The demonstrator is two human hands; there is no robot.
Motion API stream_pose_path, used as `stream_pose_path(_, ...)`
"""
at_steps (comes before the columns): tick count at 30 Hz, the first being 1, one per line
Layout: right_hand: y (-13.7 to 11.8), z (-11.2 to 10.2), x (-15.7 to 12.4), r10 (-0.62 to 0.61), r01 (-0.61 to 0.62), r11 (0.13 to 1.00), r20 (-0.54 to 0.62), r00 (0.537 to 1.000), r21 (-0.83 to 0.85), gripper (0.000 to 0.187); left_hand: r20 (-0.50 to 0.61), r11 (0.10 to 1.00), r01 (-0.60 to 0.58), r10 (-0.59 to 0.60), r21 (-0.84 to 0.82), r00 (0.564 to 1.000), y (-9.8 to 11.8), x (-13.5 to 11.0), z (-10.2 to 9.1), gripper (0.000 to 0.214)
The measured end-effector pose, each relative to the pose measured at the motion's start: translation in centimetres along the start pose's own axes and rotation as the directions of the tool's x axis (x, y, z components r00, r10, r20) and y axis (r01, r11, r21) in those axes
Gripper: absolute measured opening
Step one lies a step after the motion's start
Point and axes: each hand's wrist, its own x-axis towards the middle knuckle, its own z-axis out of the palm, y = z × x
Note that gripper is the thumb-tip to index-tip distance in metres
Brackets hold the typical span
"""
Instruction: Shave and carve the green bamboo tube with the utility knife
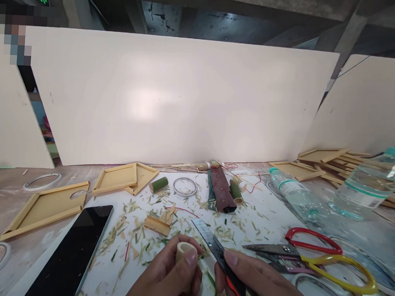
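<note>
Between hands, bamboo ring

Pale hollow bamboo ring: matt, smooth-cut wood. Grey steel ruler: brushed metal. Black phone slab, lower left: glossy glass. Clear plastic water bottle: shiny. White worktop: smooth, strewn with fibrous shavings.

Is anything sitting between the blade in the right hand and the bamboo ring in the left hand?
Nothing visible. The left hand holds the bamboo ring; the blade in the right hand lies just beside it, across an open gap.
</note>
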Motion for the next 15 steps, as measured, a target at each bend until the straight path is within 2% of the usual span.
stream_pose_path(5,0.5,0.2,-0.2,0.000,-0.001,1.000,-0.009,1.000,-0.017,0.065,0.043,0.989,-0.028,0.022,0.146,0.999,-0.5,0.3,-1.0,0.055)
stream_pose_path(8,0.4,0.2,-0.4,-0.004,0.003,1.000,-0.032,0.999,-0.022,0.063,0.035,0.992,-0.034,0.030,0.123,0.999,-0.5,0.3,-0.9,0.054)
stream_pose_path(12,0.4,0.3,-0.2,0.011,-0.011,1.000,-0.003,1.000,0.018,0.060,-0.025,0.997,-0.018,0.017,-0.080,1.000,-0.2,0.2,0.0,0.050)
stream_pose_path(15,0.8,0.4,-0.1,0.023,-0.022,0.992,-0.007,1.000,0.123,0.052,-0.108,0.943,0.053,-0.093,-0.327,0.990,0.2,0.0,0.5,0.046)
